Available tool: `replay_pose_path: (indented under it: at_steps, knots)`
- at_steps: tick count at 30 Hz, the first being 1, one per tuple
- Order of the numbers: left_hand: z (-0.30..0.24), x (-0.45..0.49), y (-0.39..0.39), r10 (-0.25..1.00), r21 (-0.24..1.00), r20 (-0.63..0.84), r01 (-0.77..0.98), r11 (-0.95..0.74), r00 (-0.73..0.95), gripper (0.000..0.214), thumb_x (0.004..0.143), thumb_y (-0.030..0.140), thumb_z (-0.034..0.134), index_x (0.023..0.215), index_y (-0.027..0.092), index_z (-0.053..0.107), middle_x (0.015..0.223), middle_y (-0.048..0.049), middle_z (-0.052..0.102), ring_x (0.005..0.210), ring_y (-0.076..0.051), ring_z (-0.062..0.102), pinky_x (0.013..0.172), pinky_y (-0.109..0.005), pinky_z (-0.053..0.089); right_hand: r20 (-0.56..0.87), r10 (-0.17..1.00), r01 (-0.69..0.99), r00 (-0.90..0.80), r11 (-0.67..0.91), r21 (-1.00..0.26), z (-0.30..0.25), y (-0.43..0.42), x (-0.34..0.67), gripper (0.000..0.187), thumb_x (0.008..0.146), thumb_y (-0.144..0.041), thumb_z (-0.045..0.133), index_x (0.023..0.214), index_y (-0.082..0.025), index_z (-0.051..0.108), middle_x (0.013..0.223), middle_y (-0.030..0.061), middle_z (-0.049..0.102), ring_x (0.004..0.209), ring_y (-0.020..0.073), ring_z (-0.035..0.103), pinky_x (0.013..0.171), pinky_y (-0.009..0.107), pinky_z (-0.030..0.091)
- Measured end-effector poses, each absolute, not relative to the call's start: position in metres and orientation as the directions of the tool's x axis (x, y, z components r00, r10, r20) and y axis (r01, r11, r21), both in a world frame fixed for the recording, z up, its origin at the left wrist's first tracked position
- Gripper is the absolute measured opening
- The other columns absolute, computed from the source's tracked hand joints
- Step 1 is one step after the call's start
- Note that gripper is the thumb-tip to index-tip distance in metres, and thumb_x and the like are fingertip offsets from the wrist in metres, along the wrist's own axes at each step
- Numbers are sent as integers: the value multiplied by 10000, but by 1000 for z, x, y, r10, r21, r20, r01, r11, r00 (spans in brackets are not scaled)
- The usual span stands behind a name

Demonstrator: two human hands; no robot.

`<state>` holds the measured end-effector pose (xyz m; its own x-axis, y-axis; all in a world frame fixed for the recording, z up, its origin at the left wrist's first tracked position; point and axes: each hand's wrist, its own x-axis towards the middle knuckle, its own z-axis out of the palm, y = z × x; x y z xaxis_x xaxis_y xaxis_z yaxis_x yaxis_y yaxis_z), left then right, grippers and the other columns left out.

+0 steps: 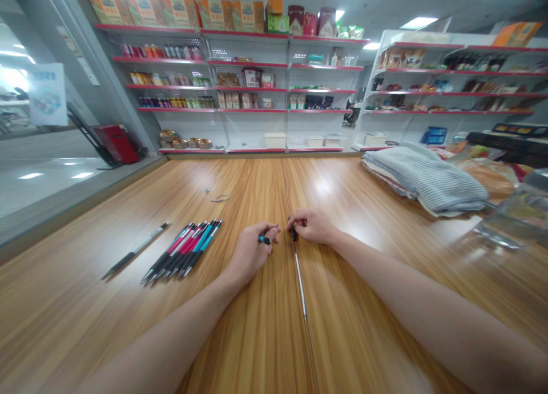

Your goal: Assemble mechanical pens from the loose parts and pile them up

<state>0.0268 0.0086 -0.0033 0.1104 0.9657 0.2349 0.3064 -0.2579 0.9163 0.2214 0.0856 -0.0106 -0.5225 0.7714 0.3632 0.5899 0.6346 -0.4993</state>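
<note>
My left hand is closed around a short pen barrel piece, black with a blue band, mostly hidden by the fingers. Just to its right, the fingertips of my right hand pinch a small black pen part close to the tabletop. A thin white ink refill lies along the table seam, nearer to me than the right hand. Left of my hands, several click pens in red, pink and blue with black grips lie side by side. A lone silver-grey pen rests farther left.
Beyond the pens are a tiny metal piece and a thin loop. Folded striped cloths and a clear container occupy the right side of the wooden table. Stocked shelves stand behind it.
</note>
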Motion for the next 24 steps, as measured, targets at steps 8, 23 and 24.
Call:
replay_pose_path:
  at_steps: [8,23,24]
  knots:
    - [-4,26,8,960,904,251,326,-278,122,291,859,382,510,883,130,653,664,-27,611,476,-85,465,451,-189,345,370,773,600,-515,633,-488,-12,87,221,266,733,-116,506,848,-201,729,650,-15,546,602,102,477,584,197,345]
    - [-2,27,9,967,917,226,309,-253,119,297,870,381,502,886,118,641,661,-23,596,461,-79,451,427,-181,334,398,748,563,-532,663,-493,-15,90,221,265,724,-94,497,834,-192,717,631,-15,542,590,102,471,561,201,320]
    - [-3,27,9,967,917,226,308,-253,119,298,878,378,492,900,120,638,677,-25,599,462,-78,452,426,-181,333,398,746,560,-534,665,-495,-15,91,222,265,724,-92,496,835,-190,717,630,-15,543,589,102,471,560,202,319]
